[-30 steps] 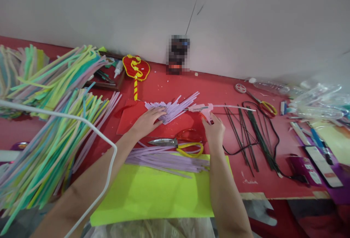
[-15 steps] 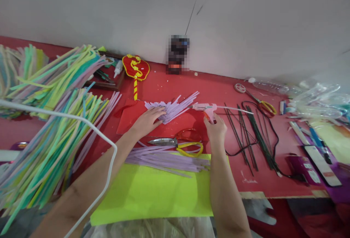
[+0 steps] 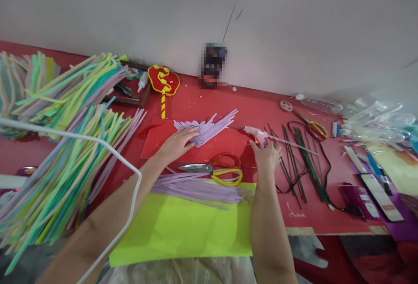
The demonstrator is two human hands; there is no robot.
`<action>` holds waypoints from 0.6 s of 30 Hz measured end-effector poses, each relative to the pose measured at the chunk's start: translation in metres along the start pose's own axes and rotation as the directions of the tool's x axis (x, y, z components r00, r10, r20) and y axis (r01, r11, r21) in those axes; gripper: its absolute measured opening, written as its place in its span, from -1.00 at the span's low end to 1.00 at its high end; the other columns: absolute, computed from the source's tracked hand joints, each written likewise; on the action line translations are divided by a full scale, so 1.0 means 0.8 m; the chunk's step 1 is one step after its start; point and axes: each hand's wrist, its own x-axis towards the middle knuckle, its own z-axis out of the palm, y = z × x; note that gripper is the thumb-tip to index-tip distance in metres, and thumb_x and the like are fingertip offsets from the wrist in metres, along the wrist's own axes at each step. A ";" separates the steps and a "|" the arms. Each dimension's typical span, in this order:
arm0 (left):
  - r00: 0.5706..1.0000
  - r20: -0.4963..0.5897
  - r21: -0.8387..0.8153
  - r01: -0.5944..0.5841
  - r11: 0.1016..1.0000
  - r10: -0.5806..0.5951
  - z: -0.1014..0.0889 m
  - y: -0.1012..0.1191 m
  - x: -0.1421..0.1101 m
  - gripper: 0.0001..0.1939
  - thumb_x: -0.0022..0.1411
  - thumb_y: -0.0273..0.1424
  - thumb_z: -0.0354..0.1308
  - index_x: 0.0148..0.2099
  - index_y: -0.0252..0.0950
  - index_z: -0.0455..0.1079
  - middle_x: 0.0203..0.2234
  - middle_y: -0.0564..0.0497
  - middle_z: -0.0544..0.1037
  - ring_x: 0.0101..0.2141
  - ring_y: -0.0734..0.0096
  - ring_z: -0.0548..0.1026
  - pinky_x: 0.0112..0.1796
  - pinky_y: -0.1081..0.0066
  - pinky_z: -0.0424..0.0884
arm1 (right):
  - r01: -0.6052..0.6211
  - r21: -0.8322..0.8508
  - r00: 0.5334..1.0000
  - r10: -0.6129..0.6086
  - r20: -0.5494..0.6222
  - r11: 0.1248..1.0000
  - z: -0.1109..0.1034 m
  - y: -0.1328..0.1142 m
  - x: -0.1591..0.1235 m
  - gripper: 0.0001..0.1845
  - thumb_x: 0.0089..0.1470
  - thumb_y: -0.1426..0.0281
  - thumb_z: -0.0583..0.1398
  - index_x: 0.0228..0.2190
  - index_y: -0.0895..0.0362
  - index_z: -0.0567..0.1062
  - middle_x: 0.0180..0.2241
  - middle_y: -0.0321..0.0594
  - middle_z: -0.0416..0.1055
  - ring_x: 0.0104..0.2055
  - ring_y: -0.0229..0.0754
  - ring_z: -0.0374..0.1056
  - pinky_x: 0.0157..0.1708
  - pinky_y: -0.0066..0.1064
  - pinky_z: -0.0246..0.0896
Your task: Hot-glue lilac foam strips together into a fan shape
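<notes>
**Left hand [image 3: 179, 142] on the lilac strips [image 3: 212, 130], right hand [image 3: 267, 155] on the pink glue gun [image 3: 256, 133]**

From here, the red worktop [image 3: 261, 101] runs along a bare grey wall [image 3: 130, 14]. Take the red board [image 3: 160, 144] as the clock's centre, twelve toward the wall. The lilac strips lie fanned on it; the left fingers rest outstretched over them, grasping nothing. The right fingers are wrapped around the glue gun's handle at three o'clock, its nozzle just beside the strips.

At six lie scissors [image 3: 196, 168], then loose lilac lengths [image 3: 202, 194] over a yellow-green sheet [image 3: 186, 227]. Pastel bundles [image 3: 65, 166] crowd nine. A red-and-yellow fan-shaped ornament [image 3: 163, 81] sits at eleven. Dark stems [image 3: 308, 166] spread between three and four, with clear plastic bottles [image 3: 375, 123] farther out toward three. Something dark [image 3: 213, 66] stands against the wall at twelve, perhaps a device; it is too blurred to tell.
</notes>
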 end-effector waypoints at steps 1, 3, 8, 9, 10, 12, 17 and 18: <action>1.000 -0.004 -0.003 -0.004 1.000 0.004 0.001 -0.001 0.000 -0.67 0.27 -0.40 -0.03 0.08 -0.25 0.29 0.17 -0.06 0.28 0.19 0.36 0.19 0.19 0.20 0.11 | 0.016 0.011 0.999 -0.016 -0.038 1.000 -0.004 -0.004 -0.001 -0.39 -0.14 0.06 0.23 -0.08 0.16 0.47 -0.10 0.06 0.30 -0.07 0.13 0.19 -0.10 -0.01 0.09; 1.000 -0.012 -0.008 -0.010 1.000 0.010 0.002 -0.002 0.000 -0.67 0.27 -0.41 -0.03 0.07 -0.26 0.29 0.16 -0.06 0.29 0.18 0.35 0.20 0.20 0.19 0.10 | 0.118 0.103 0.989 -0.107 -0.102 0.988 -0.015 -0.019 -0.006 -0.50 -0.04 0.12 0.18 -0.12 0.16 0.49 -0.12 0.02 0.32 -0.07 0.07 0.22 -0.09 -0.06 0.12; 1.000 -0.020 -0.006 -0.011 1.000 0.011 0.005 -0.003 0.000 -0.67 0.25 -0.43 -0.03 0.06 -0.28 0.30 0.16 -0.07 0.30 0.18 0.34 0.21 0.20 0.20 0.10 | 0.436 0.504 0.850 -0.526 0.042 0.745 -0.031 -0.078 -0.048 -0.73 0.13 0.32 0.07 -0.28 0.15 0.54 -0.28 -0.13 0.42 -0.27 -0.19 0.35 -0.17 -0.33 0.27; 1.000 -0.022 -0.005 -0.012 1.000 0.012 0.005 -0.003 0.001 -0.67 0.25 -0.44 -0.03 0.06 -0.29 0.30 0.15 -0.07 0.30 0.18 0.34 0.21 0.20 0.20 0.10 | 0.460 0.537 0.806 -0.586 0.083 0.707 -0.029 -0.089 -0.060 -0.75 0.13 0.34 0.08 -0.29 0.13 0.55 -0.30 -0.15 0.43 -0.26 -0.19 0.36 -0.16 -0.34 0.28; 1.000 -0.024 -0.003 -0.014 1.000 0.014 0.005 -0.003 0.001 -0.67 0.25 -0.44 -0.03 0.06 -0.29 0.30 0.15 -0.08 0.31 0.18 0.35 0.21 0.20 0.20 0.10 | 0.478 0.564 0.763 -0.636 0.112 0.673 -0.027 -0.099 -0.071 -0.76 0.14 0.36 0.08 -0.29 0.11 0.55 -0.30 -0.15 0.44 -0.23 -0.18 0.37 -0.15 -0.35 0.28; 0.999 -0.034 -0.001 -0.018 1.000 0.018 0.006 -0.002 0.001 -0.67 0.26 -0.43 -0.03 0.07 -0.28 0.30 0.15 -0.08 0.31 0.18 0.35 0.21 0.20 0.19 0.10 | 0.499 0.606 0.692 -0.706 0.151 0.620 -0.018 -0.112 -0.089 -0.75 0.16 0.38 0.06 -0.27 0.09 0.54 -0.27 -0.15 0.46 -0.18 -0.17 0.37 -0.09 -0.32 0.28; 0.998 -0.053 0.011 -0.029 1.000 0.029 0.007 -0.003 0.000 -0.67 0.29 -0.38 -0.06 0.07 -0.29 0.29 0.15 -0.09 0.31 0.18 0.36 0.21 0.19 0.20 0.11 | 0.517 0.657 0.600 -0.780 0.178 0.548 0.000 -0.115 -0.102 -0.70 0.18 0.43 0.03 -0.20 0.06 0.54 -0.19 -0.16 0.47 -0.11 -0.16 0.37 -0.02 -0.26 0.29; 0.998 -0.052 0.013 -0.028 1.000 0.029 0.007 -0.003 0.000 -0.67 0.29 -0.38 -0.06 0.07 -0.28 0.29 0.15 -0.09 0.32 0.18 0.35 0.22 0.19 0.19 0.11 | 0.531 0.650 0.596 -0.785 0.171 0.544 0.002 -0.113 -0.101 -0.70 0.18 0.43 0.03 -0.20 0.06 0.55 -0.19 -0.16 0.47 -0.12 -0.16 0.37 -0.02 -0.26 0.29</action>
